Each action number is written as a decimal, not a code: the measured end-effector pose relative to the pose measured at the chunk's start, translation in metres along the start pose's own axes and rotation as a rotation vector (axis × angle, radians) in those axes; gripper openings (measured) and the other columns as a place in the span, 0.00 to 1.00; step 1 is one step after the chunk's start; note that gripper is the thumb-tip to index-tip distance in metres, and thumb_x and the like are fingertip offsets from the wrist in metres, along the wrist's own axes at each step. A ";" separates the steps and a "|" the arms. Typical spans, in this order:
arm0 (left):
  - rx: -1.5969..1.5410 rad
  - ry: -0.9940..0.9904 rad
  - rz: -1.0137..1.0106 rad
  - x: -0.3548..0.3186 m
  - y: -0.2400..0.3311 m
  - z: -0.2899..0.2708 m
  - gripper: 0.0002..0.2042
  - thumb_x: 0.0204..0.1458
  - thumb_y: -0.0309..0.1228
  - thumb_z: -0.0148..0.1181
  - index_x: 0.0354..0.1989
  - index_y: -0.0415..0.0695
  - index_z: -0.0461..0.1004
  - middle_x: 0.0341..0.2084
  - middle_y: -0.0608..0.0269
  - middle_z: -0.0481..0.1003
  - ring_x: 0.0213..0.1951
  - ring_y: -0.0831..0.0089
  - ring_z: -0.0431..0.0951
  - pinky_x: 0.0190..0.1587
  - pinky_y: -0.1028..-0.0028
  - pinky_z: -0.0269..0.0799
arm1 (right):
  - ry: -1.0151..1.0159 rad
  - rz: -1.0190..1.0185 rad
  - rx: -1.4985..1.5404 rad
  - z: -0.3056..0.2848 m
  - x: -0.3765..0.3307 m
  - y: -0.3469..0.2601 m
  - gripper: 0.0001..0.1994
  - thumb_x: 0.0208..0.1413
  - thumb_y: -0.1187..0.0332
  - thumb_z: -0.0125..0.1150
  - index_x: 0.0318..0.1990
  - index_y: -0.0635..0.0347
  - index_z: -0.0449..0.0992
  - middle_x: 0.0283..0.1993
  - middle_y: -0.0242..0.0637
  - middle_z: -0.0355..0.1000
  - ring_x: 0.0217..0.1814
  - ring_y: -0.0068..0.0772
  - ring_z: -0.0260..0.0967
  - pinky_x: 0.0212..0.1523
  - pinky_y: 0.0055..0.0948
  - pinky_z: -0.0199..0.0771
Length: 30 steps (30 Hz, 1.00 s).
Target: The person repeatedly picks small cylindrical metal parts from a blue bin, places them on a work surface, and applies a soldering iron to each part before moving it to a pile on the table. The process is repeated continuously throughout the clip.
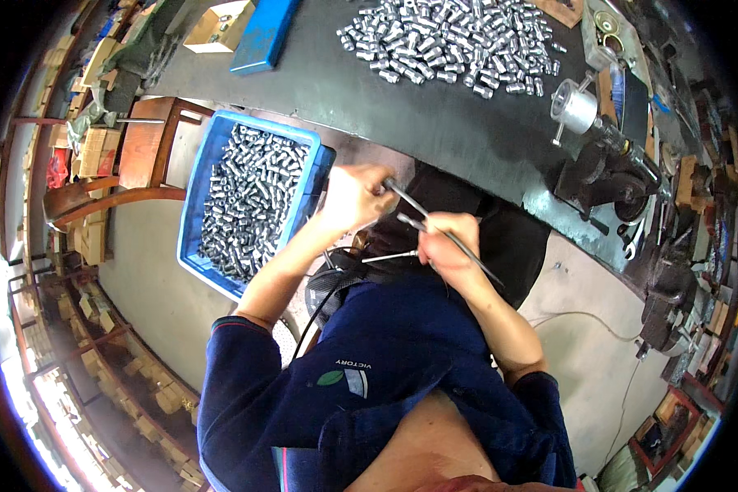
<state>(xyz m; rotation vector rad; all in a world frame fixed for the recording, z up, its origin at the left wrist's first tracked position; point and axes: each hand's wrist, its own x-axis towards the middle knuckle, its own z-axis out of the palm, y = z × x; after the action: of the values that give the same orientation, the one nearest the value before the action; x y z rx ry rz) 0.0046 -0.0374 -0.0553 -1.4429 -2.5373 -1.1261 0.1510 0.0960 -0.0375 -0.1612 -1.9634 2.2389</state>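
My left hand (pixel 357 197) is closed around the upper end of a long thin metal rod (pixel 407 198). From there the rod slants down to the right, passing over my right hand and wrist. My right hand (pixel 451 242) is closed on a slim metal tool (pixel 389 257). Its bright shaft sticks out to the left from the fist, and a short grey tip shows above the fingers. Whether the shaft and tip are one piece, I cannot tell. Both hands are over my lap, in front of the table's near edge. Any small part inside the left fist is hidden.
A blue crate (pixel 190 238) full of small metal fittings stands left of my arm, near a wooden chair (pixel 148 139). On the dark table (pixel 303 94) are a heap of silver fittings (pixel 451 41), a blue lid-like piece (pixel 262 37), a small box (pixel 219 29) and a vise (pixel 607 176).
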 end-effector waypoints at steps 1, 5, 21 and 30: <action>0.003 0.026 -0.048 0.003 -0.012 -0.005 0.12 0.31 0.25 0.63 0.30 0.42 0.76 0.12 0.61 0.69 0.14 0.75 0.70 0.19 0.75 0.65 | 0.057 0.015 0.067 -0.001 -0.009 -0.009 0.10 0.37 0.77 0.49 0.11 0.61 0.57 0.10 0.30 0.57 0.13 0.18 0.57 0.15 0.21 0.53; 0.090 0.131 -0.154 0.049 -0.031 -0.019 0.13 0.36 0.31 0.63 0.33 0.41 0.77 0.14 0.60 0.72 0.16 0.77 0.71 0.20 0.76 0.67 | 0.078 -0.140 -0.157 -0.014 -0.035 -0.004 0.14 0.39 0.81 0.49 0.11 0.61 0.52 0.10 0.33 0.58 0.12 0.22 0.60 0.13 0.21 0.56; -0.865 -0.389 -0.356 0.026 0.047 -0.046 0.11 0.53 0.31 0.57 0.38 0.35 0.74 0.23 0.62 0.76 0.24 0.80 0.76 0.28 0.80 0.73 | 0.088 -0.140 -0.014 -0.017 -0.027 -0.001 0.28 0.48 0.53 0.62 0.12 0.59 0.52 0.12 0.32 0.58 0.14 0.22 0.58 0.16 0.20 0.55; -1.220 -0.396 -0.451 -0.006 0.061 -0.010 0.06 0.52 0.24 0.57 0.31 0.32 0.75 0.17 0.60 0.73 0.18 0.77 0.74 0.21 0.79 0.71 | 0.146 0.111 0.442 0.000 -0.022 -0.007 0.14 0.41 0.71 0.50 0.10 0.56 0.55 0.11 0.30 0.54 0.13 0.21 0.51 0.13 0.22 0.55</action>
<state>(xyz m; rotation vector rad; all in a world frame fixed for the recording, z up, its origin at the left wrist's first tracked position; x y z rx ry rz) 0.0507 -0.0283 -0.0142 -1.2215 -2.4759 -3.0855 0.1733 0.0923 -0.0306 -0.3705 -1.3788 2.5818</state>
